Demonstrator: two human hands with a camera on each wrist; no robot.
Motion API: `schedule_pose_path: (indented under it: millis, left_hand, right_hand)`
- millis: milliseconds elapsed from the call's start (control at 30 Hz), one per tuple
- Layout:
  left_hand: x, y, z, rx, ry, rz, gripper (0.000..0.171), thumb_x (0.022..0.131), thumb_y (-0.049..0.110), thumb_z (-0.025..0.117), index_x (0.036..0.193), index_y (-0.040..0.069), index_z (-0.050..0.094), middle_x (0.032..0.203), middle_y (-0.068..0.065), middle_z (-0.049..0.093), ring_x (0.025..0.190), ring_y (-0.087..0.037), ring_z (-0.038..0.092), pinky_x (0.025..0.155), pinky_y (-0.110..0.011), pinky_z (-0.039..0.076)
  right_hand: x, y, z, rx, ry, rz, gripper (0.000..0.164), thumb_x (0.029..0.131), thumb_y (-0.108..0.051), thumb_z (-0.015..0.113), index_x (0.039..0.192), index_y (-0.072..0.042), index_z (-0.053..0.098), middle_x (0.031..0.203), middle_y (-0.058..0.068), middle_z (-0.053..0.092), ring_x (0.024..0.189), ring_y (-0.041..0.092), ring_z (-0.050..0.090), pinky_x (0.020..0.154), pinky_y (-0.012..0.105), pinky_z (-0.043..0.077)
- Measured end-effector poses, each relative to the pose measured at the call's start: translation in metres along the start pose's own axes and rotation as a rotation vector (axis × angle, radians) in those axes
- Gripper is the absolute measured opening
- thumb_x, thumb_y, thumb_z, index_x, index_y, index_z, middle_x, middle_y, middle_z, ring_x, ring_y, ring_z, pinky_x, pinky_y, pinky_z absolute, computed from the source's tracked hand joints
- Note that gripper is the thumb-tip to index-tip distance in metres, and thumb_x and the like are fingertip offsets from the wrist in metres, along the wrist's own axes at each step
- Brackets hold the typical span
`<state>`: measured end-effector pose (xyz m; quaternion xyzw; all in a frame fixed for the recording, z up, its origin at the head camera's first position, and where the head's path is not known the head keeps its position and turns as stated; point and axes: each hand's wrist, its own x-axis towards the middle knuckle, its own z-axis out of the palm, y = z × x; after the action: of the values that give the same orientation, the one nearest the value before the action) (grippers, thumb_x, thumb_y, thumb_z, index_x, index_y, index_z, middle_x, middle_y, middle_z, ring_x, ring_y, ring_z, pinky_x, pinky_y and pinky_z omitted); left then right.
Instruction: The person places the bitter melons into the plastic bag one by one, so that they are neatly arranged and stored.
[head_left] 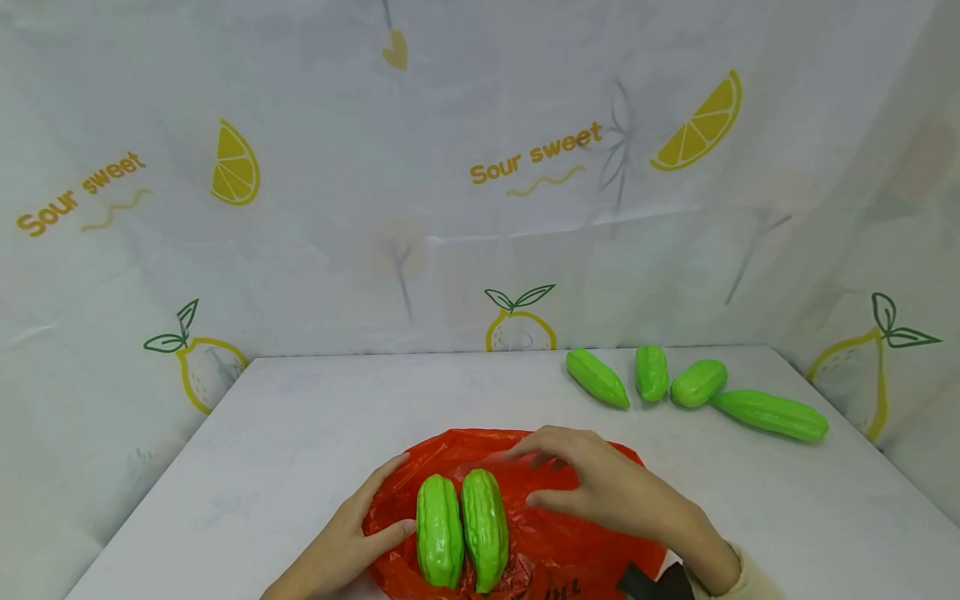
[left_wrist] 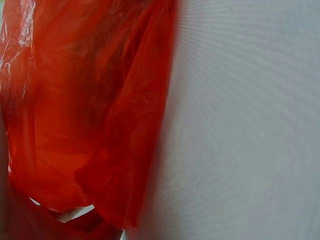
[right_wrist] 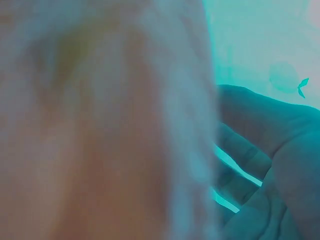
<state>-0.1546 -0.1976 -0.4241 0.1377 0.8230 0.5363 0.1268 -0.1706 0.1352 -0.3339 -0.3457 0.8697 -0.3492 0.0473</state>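
Gourds [head_left: 440, 531], two, glossy green, ridged, ringed by our red plastic bag [head_left: 551, 542], our left hand [head_left: 348, 533] spread beside them, our right hand [head_left: 603, 487] loosely parted above, bag's translucent side only in left wrist view

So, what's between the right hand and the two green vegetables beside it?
In the head view, only red plastic bag shows between the right hand and the nearer vegetable.

the head view looks forward and down; both wrist views sit close, the left sharing its red bag [head_left: 558, 557].
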Motion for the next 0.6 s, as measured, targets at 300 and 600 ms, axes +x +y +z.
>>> schedule_pose_path:
  millis: [300,600]
  left_hand:
    - [0.001,-0.001,0.0,-0.013,-0.005,-0.012,0.067,0.096,0.034,0.064,0.153,0.038,0.027,0.151,-0.008,0.042,0.13,-0.034,0.048,0.086,-0.034,0.061]
    - [0.002,0.0,0.0,-0.024,-0.008,-0.017,0.067,0.096,0.033,0.064,0.152,0.039,0.028,0.152,-0.008,0.042,0.13,-0.034,0.048,0.086,-0.034,0.061]
  right_hand:
    - [-0.003,0.007,-0.013,-0.015,0.063,-0.023,0.038,0.087,-0.02,0.076,0.124,-0.017,0.064,0.118,-0.006,0.067,0.1,0.009,0.065,0.085,0.025,0.057]
    - [-0.007,0.014,-0.029,-0.083,0.165,-0.02,0.038,0.085,-0.015,0.078,0.121,-0.016,0.066,0.115,0.0,0.07,0.098,0.013,0.068,0.084,0.029,0.059]
